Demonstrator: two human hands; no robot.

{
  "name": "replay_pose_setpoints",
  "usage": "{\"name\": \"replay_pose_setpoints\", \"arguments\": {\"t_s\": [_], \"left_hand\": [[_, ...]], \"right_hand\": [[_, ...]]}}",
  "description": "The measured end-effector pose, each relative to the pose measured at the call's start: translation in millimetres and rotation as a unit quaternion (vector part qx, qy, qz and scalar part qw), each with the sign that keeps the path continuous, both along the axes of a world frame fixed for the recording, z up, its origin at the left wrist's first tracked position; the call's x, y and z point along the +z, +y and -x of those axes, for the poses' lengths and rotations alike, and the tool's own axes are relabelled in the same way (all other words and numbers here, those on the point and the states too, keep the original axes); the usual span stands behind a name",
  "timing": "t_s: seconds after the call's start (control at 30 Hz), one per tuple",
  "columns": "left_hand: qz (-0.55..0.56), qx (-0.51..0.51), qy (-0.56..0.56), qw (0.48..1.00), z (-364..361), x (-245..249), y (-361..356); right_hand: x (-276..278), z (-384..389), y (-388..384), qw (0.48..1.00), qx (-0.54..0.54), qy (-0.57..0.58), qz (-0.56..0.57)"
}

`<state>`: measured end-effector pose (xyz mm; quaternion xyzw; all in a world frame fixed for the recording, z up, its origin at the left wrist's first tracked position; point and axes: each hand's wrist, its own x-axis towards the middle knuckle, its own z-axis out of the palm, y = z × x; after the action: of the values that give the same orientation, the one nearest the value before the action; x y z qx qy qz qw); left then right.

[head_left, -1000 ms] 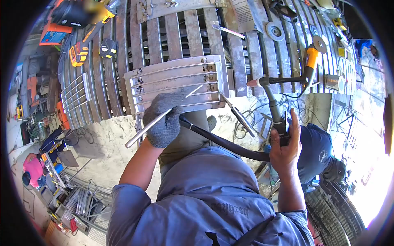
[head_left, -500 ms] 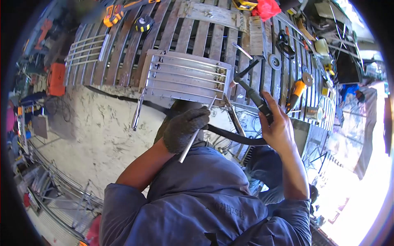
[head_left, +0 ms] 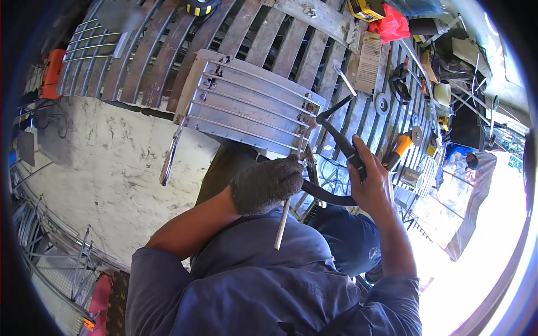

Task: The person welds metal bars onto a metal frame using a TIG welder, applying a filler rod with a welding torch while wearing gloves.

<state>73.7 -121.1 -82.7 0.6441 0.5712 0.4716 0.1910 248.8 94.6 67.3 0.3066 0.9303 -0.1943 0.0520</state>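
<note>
My gloved left hand (head_left: 266, 185) is closed round a thin metal rod (head_left: 283, 224), its upper end pointing at the near right corner of a metal jig plate (head_left: 246, 95). Several parallel rods lie across this plate. My bare right hand (head_left: 370, 176) grips a TIG welding torch (head_left: 339, 137) by its handle. The torch head is close to the plate's right edge, near the rod's tip. A black cable (head_left: 328, 196) loops from the torch toward my left hand. Locking pliers (head_left: 171, 154) hang at the plate's left corner, and a second pair (head_left: 312, 168) sits at the right.
The plate rests on a slatted metal bench (head_left: 269, 42). On it are a tape measure (head_left: 202, 5), a rod grid (head_left: 92, 42), a grinding disc (head_left: 382, 103), an orange angle grinder (head_left: 400, 147), a tin can (head_left: 412, 178) and a red cloth (head_left: 390, 23). A person's dark clothing (head_left: 350, 238) shows beside me.
My left hand has moved right with the rod, which stands steeper. The torch head has come to the plate's right edge. The view has shifted and tilted.
</note>
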Motion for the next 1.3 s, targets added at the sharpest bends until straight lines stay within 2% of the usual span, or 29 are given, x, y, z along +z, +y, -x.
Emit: {"name": "replay_pose_setpoints", "arguments": {"t_s": [0.07, 0.17, 0.47, 0.87, 1.3], "left_hand": [[0.018, -0.039, 0.002, 0.999, 1, -4, 1], [-0.054, 0.008, 0.015, 0.998, 5, -5, 3], [-0.016, 0.001, 0.005, 1.000, 2, -11, -7], [-0.069, 0.035, 0.056, 0.995, -2, -21, -2], [-0.081, 0.022, -0.002, 0.996, 1, -18, -4]], "right_hand": [[-4, 0, 3, 1.000, 0.010, 0.001, 0.002], [-9, 0, 4, 1.000, 0.014, -0.002, 0.008], [-31, 4, -2, 0.999, 0.038, -0.010, -0.009], [-45, 4, -16, 0.996, 0.064, -0.041, -0.056], [-55, -4, -26, 0.995, 0.055, -0.058, -0.063]]}}
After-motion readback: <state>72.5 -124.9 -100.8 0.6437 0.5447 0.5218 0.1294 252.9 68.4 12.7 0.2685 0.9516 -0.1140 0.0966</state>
